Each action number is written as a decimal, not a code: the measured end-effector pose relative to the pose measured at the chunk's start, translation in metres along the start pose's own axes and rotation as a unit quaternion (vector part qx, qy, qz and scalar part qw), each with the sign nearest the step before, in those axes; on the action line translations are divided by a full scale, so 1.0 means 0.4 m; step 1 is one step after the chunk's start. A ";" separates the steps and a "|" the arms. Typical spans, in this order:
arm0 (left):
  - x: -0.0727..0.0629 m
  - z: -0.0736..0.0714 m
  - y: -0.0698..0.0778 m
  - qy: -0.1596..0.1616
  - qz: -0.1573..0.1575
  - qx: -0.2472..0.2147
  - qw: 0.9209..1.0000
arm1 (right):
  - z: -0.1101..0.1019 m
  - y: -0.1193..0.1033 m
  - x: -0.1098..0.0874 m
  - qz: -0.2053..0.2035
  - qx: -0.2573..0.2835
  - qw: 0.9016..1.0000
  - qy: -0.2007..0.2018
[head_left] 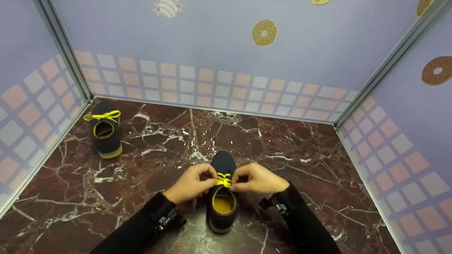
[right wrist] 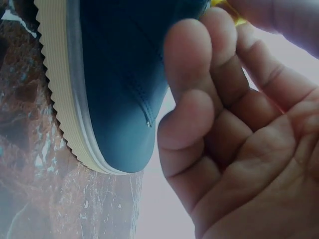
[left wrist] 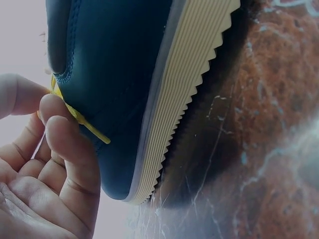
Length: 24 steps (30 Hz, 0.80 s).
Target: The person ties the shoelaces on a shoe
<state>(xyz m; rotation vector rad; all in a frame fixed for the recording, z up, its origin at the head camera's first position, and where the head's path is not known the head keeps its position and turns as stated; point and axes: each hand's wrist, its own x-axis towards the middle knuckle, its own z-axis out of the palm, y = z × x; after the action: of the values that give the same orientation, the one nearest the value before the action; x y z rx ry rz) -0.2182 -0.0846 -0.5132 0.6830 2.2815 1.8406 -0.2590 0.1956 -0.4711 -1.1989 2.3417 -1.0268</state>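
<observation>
A dark shoe (head_left: 223, 161) with a yellow shoelace (head_left: 224, 182) stands on the floor in front of me, toe pointing away. From its left side my left hand (head_left: 192, 180) pinches the lace between thumb and fingertips; in the left wrist view a loose lace end (left wrist: 94, 132) sticks out past the fingers and lies against the shoe's side. My right hand (head_left: 260, 179) pinches the lace from the other side, and in the right wrist view only a bit of yellow shows behind its curled fingers (right wrist: 188, 50). The shoe's ridged pale sole (left wrist: 192, 59) faces the floor.
A second dark shoe (head_left: 107, 144) stands at the far left near the corner, its yellow lace (head_left: 112, 115) tied in a bow. Patterned panels (head_left: 212, 42) wall in the dark red marble floor (head_left: 289, 148) at the back and both sides.
</observation>
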 end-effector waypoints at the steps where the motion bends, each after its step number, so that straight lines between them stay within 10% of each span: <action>1: 0.000 0.000 0.001 0.000 0.000 -0.001 1.000 | 0.000 0.000 -0.001 0.006 0.007 1.000 0.000; 12: 0.001 0.003 0.002 0.000 0.001 0.006 1.000 | 0.002 0.003 0.003 0.039 0.124 0.991 0.017; 24: 0.001 0.003 0.002 -0.002 0.001 0.002 1.000 | 0.000 0.010 0.001 0.052 0.052 0.997 -0.004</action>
<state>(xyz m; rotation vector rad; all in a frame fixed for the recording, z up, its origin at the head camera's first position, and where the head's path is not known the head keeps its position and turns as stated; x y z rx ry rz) -0.2178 -0.0834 -0.5128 0.6884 2.2837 1.8349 -0.2614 0.1970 -0.4740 -1.0300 2.2862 -1.0917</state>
